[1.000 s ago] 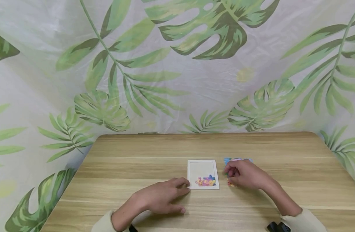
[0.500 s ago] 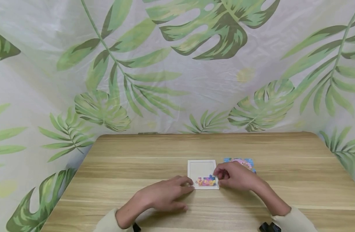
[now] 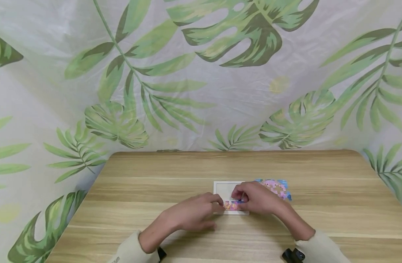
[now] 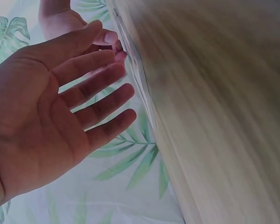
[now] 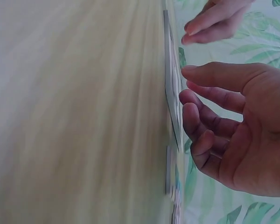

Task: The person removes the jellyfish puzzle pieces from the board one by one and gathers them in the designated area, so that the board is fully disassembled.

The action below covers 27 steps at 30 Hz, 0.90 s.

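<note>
A white square puzzle tray (image 3: 229,182) lies mid-table with several joined pink, yellow and blue puzzle pieces (image 3: 232,205) in its lower right part. Over the tray's right side, my right hand (image 3: 258,197) pinches with thumb and forefinger; the small puzzle piece there is almost wholly hidden by the fingers. My left hand (image 3: 195,212) rests its fingertips by the tray's left border and the leftmost joined piece. In the left wrist view, the fingers of this left hand (image 4: 60,102) are spread and fairly straight. In the right wrist view, my right hand (image 5: 238,130) has its fingers curled beside the tray.
Loose pink and blue puzzle pieces (image 3: 275,187) lie close together to the right of the tray, partly behind my right hand. The wooden table (image 3: 161,168) reaches back to a leaf-patterned cloth (image 3: 187,109).
My right hand has moved left from the loose pieces to over the tray's right side. My left hand has shifted slightly right, its fingertips now over the tray's left border.
</note>
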Available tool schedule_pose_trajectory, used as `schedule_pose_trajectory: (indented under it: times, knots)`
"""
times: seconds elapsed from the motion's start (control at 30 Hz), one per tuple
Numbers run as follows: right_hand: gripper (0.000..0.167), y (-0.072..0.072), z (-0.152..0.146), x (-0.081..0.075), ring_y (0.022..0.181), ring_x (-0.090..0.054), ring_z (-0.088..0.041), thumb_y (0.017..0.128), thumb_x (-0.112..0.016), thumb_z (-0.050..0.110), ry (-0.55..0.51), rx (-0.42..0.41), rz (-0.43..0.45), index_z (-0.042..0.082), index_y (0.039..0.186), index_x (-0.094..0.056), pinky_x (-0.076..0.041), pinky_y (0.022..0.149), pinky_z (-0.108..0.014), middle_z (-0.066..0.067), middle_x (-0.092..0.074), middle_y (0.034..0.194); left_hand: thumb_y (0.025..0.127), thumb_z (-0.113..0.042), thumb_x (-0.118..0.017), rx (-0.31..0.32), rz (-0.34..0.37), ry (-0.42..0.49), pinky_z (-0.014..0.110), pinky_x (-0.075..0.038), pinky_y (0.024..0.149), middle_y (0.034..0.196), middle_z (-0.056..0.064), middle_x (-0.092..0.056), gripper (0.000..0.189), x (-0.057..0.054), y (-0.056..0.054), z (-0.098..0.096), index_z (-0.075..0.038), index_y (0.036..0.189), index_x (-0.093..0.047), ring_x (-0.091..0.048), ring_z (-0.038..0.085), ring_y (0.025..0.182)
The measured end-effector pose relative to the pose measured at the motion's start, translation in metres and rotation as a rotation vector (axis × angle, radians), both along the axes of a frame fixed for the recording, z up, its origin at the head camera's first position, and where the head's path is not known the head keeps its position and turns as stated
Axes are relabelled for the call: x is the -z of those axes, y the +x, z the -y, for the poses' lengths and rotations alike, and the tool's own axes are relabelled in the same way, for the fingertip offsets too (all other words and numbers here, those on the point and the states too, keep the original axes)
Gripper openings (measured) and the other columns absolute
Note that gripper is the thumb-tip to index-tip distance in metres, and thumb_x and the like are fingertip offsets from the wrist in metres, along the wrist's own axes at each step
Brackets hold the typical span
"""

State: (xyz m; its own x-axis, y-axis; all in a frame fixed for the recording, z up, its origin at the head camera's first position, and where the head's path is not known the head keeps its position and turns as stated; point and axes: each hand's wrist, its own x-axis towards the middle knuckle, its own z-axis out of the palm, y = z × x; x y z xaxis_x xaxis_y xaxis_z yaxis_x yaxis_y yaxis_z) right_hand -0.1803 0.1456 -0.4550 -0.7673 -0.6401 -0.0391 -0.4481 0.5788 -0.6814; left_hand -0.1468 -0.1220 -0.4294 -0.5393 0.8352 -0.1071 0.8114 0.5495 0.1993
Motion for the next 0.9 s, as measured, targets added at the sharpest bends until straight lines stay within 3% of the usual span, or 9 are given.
schedule_pose_trajectory:
  times: [0.2,0.53,0.9]
  knots:
    - [0.023,-0.004,0.009,-0.001,0.08,-0.059,-0.011,0.088,-0.085,0.004,0.012,-0.021,-0.001,0.008,0.109,-0.075,-0.05,0.073,-0.022,0.001,-0.071,0.095,0.096,-0.035,-0.081,-0.018,0.02,-0.051,0.029,-0.054,0.108,0.143,-0.003,-0.066,0.038,-0.001,0.001,-0.003,-0.022,0.131,-0.075,-0.062,0.017,0.128]
    - [0.026,-0.004,0.012,0.002,0.08,-0.059,-0.007,0.085,-0.083,-0.004,-0.012,-0.052,0.006,0.007,0.107,-0.075,-0.052,0.073,-0.02,0.0,-0.071,0.095,0.101,-0.043,-0.074,-0.046,0.112,-0.092,0.037,-0.048,0.121,0.165,0.0,-0.05,0.056,0.0,0.006,0.007,-0.019,0.15,-0.064,-0.048,0.02,0.152]
    - [0.026,-0.003,0.011,0.005,0.079,-0.06,-0.004,0.085,-0.08,-0.007,-0.017,-0.029,0.002,0.005,0.108,-0.078,-0.054,0.073,-0.02,-0.002,-0.073,0.097,0.102,-0.045,-0.073,-0.072,0.14,-0.088,0.034,-0.054,0.114,0.169,0.003,-0.042,0.063,0.006,0.009,0.011,-0.02,0.157,-0.057,-0.048,0.018,0.15]
